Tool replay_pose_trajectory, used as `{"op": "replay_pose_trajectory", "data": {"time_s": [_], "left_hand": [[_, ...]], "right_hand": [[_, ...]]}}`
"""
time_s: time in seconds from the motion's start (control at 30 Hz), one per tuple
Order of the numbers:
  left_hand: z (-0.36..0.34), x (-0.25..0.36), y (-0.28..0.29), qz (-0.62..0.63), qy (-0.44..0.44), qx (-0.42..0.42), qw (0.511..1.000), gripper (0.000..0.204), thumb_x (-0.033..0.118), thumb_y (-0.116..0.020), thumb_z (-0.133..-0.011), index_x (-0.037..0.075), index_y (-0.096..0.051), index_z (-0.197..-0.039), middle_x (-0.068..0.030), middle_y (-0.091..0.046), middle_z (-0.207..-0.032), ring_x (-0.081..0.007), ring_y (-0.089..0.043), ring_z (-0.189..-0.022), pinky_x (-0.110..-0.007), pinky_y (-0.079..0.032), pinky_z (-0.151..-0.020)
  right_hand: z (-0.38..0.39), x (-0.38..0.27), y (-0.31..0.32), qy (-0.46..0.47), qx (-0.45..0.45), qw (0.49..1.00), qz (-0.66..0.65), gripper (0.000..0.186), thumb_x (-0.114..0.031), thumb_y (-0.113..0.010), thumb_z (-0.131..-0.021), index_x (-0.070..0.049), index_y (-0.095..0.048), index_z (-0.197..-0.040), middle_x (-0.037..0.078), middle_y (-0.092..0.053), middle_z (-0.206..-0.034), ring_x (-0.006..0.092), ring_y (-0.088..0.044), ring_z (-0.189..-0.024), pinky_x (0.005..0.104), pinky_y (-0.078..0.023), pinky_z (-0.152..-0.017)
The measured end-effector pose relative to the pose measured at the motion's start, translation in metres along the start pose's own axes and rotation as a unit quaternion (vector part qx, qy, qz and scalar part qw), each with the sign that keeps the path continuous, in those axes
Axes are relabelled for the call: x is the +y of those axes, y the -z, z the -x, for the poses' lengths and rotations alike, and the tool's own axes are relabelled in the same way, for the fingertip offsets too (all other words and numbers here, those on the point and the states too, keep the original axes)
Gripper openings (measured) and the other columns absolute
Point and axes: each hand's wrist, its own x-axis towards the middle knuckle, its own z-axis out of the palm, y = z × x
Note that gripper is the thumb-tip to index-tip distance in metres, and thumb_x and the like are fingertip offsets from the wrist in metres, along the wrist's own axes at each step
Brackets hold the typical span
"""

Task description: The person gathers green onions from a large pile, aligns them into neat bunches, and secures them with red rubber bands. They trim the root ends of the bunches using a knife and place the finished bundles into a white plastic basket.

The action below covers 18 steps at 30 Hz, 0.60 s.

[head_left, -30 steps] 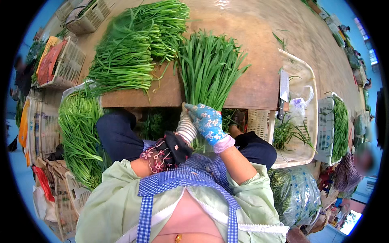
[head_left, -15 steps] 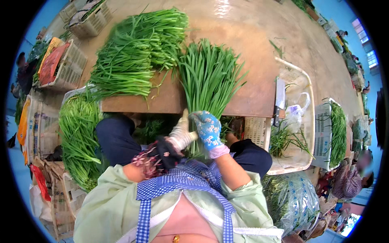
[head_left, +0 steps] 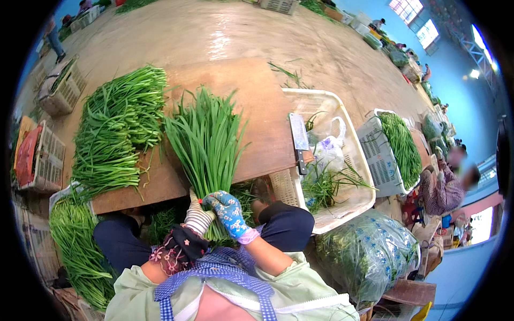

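A fresh bunch of garlic chives leans over the near edge of the wooden board, leaves fanned out away from me. My left hand, in a striped glove, is closed around the lower stalks. From the other side my right hand, in a blue flowered glove, wraps the same stalks. A small red strip shows between the two hands at the bunch; its kind is unclear. The stalk ends show below my hands, above my apron.
Stacked chives cover the board's left part. A cleaver lies by the board's right edge, over a white basket of loose leaves. Farther right are a crate of chives, a clear bag of greens and a co-worker.
The view has swung to the right, so everything sits farther left. Both hands stay at the stalks and are less blurred. The red strip now shows between them.
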Motion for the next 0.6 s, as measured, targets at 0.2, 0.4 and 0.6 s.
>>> {"op": "replay_pose_trajectory", "data": {"time_s": [0.2, 0.4, 0.6], "left_hand": [[0.043, 0.035, -0.028, -0.501, -0.096, 0.036, 0.86, 0.114, 0.025, -0.079, -0.065, 0.001, 0.0, -0.143, -0.0222, -0.049, -0.124, -0.027, -0.052, -0.111, -0.03, -0.042, -0.093], [0.016, 0.035, -0.013, -0.064, -0.097, -0.334, 0.935, 0.072, 0.029, -0.072, -0.078, 0.007, -0.034, -0.135, -0.0053, -0.05, -0.122, -0.0167, -0.049, -0.108, -0.033, -0.041, -0.095], [0.021, 0.016, -0.022, -0.019, -0.1, -0.21, 0.972, 0.07, 0.008, -0.077, -0.07, 0.007, -0.039, -0.129, -0.0073, -0.054, -0.119, -0.0183, -0.053, -0.106, -0.035, -0.044, -0.092]], "right_hand": [[0.001, 0.018, 0.022, -0.103, 0.033, 0.969, -0.222, 0.015, -0.011, -0.052, -0.089, 0.0, -0.061, -0.088, 0.004, -0.061, -0.081, 0.0135, -0.054, -0.076, 0.0276, -0.044, -0.073], [0.013, 0.023, 0.039, -0.098, 0.018, 0.95, -0.296, 0.025, -0.034, -0.05, -0.09, -0.012, -0.055, -0.078, -0.006, -0.046, -0.068, 0.0058, -0.037, -0.058, 0.0211, -0.028, -0.053], [0.023, 0.029, 0.042, -0.215, 0.019, 0.901, -0.377, 0.022, -0.03, -0.048, -0.09, -0.013, -0.05, -0.076, -0.005, -0.038, -0.063, 0.008, -0.031, -0.055, 0.0224, -0.025, -0.051]]}}
